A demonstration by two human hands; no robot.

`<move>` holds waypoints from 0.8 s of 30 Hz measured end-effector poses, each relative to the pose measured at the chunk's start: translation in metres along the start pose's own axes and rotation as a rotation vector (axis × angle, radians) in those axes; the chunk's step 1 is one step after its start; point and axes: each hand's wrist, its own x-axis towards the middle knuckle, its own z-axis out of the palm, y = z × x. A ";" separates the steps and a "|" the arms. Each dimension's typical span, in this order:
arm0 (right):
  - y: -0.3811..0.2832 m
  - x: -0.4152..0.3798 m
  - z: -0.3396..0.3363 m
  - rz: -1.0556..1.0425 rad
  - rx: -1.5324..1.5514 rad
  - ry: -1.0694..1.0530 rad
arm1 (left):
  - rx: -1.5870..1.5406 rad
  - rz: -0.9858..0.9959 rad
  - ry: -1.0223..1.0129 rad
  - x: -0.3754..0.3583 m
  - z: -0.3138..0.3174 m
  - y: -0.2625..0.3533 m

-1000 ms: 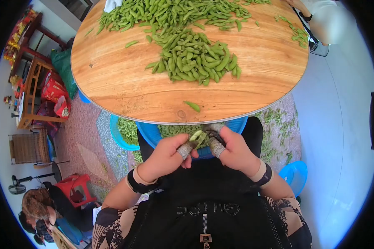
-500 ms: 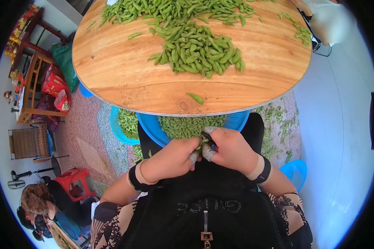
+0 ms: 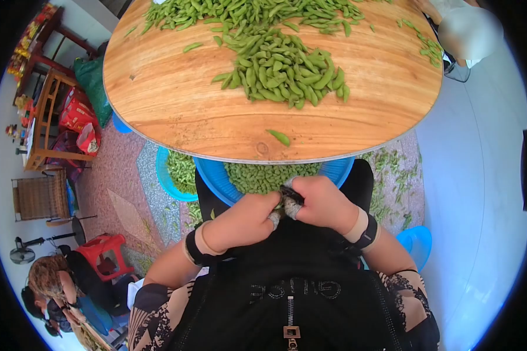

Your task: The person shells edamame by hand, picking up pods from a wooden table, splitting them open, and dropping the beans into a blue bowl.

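Observation:
My left hand (image 3: pixel 249 217) and my right hand (image 3: pixel 322 202) meet over my lap, at the near rim of a blue basin (image 3: pixel 211 182). Both are closed, fingertips pinched together around a green soybean pod, mostly hidden by the fingers. Grey wraps cover several fingertips, and something dark shows at my right fingers. Shelled soybeans (image 3: pixel 257 176) fill the basin, partly under the table edge. Above, a heap of soybean pods (image 3: pixel 284 73) lies on the round wooden table (image 3: pixel 175 105), with one single pod (image 3: pixel 279 137) near its front edge.
Left of the blue basin stands a turquoise basin (image 3: pixel 161 175) of green pods or husks. Husks (image 3: pixel 386 187) litter the floor at right, near a light blue basin (image 3: pixel 414 245). A red stool (image 3: pixel 106 254), fan (image 3: pixel 23 253) and another person (image 3: pixel 79 281) are at lower left.
My hands stay pinched together; less green shows between them now. The view has shifted slightly. At lower left, the other person's arm has moved and the fan head has turned.

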 end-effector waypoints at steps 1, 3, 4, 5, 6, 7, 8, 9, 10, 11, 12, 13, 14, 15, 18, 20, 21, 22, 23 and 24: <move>0.002 0.000 0.005 -0.041 -0.075 0.016 | 0.034 -0.003 0.003 0.002 0.002 -0.003; 0.003 -0.001 0.010 -0.079 -0.152 0.033 | 0.068 -0.003 0.002 0.003 0.003 -0.004; 0.003 -0.001 0.011 -0.003 -0.156 0.036 | 0.038 -0.006 -0.020 0.004 0.001 -0.005; 0.003 -0.002 0.012 0.074 -0.159 0.038 | 0.007 -0.011 -0.044 0.004 0.000 -0.006; 0.004 -0.002 0.011 0.076 -0.159 0.037 | 0.005 -0.011 -0.045 0.003 -0.002 -0.007; 0.004 -0.001 0.009 0.119 -0.074 0.040 | -0.206 -0.083 -0.065 0.003 -0.004 -0.009; 0.006 0.000 0.007 0.162 0.014 0.039 | -0.419 -0.158 -0.084 0.002 -0.007 -0.010; 0.009 0.002 0.006 0.160 0.017 0.034 | -0.421 -0.163 -0.081 0.001 -0.008 -0.013; 0.016 0.004 0.006 0.166 0.114 0.021 | -0.451 -0.261 -0.024 0.001 -0.008 -0.018; 0.024 0.004 0.007 0.172 0.211 0.009 | -0.480 -0.357 0.031 0.002 -0.009 -0.023; 0.032 0.005 0.010 0.123 0.210 0.000 | -0.439 -0.393 0.104 0.001 -0.008 -0.028; 0.035 0.002 0.009 0.121 0.211 0.000 | -0.438 -0.394 0.105 -0.001 -0.008 -0.031; 0.036 -0.001 0.009 0.015 0.060 0.061 | -0.302 -0.389 0.164 -0.002 -0.007 -0.033; 0.034 -0.002 0.009 -0.091 -0.091 0.119 | -0.166 -0.384 0.222 -0.004 -0.006 -0.035; 0.019 -0.004 0.002 -0.048 -0.210 0.188 | 0.009 -0.234 0.301 -0.004 0.001 -0.038; 0.003 -0.004 -0.006 0.028 -0.165 0.141 | 0.100 -0.120 0.342 -0.001 0.004 -0.036; -0.003 -0.004 -0.007 0.106 -0.117 0.096 | 0.193 -0.007 0.379 0.001 0.006 -0.034; -0.006 -0.004 -0.006 0.107 -0.120 0.099 | 0.193 -0.003 0.378 0.002 0.007 -0.029; -0.009 -0.004 -0.005 0.120 -0.038 0.062 | 0.219 0.048 0.365 0.002 0.006 -0.022; -0.011 -0.004 -0.004 0.134 0.043 0.027 | 0.245 0.101 0.350 0.002 0.005 -0.016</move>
